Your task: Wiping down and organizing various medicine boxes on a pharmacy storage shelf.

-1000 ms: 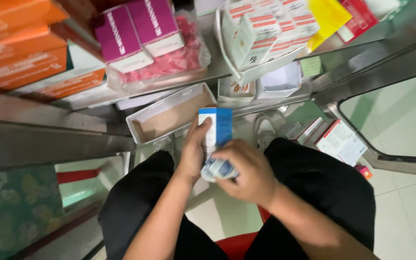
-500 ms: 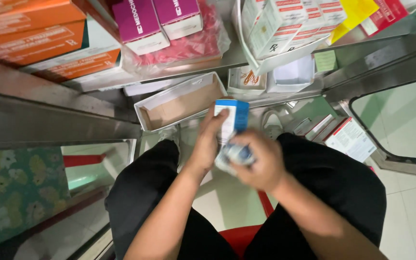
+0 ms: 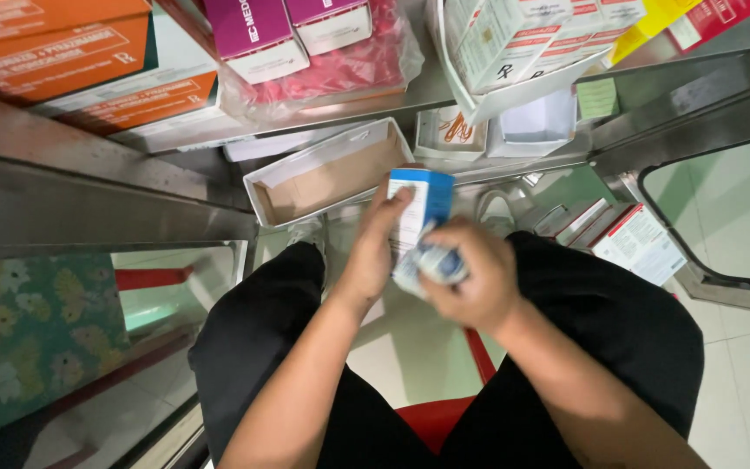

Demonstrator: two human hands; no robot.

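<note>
My left hand [image 3: 372,252] grips a small blue and white carton [image 3: 420,201] upright, over my lap. My right hand [image 3: 476,276] is closed on a crumpled blue and white packet [image 3: 425,262] pressed against the carton's lower end. Both hands touch each other at the carton. An open, empty white tray box with a brown inside [image 3: 330,178] lies on the steel shelf just beyond the hands.
The steel shelf [image 3: 88,204] holds orange boxes [image 3: 62,61], magenta and white boxes [image 3: 258,35], a pink bag [image 3: 349,74] and a white tray of red and white cartons [image 3: 514,43]. Small white bins [image 3: 536,130] sit lower. More cartons [image 3: 640,247] stand right. A red stool [image 3: 431,421] shows between my legs.
The view drifted so the shelf items slid up and right. My hands moved slightly right with the carton, and my right hand brought the packet tighter against it.
</note>
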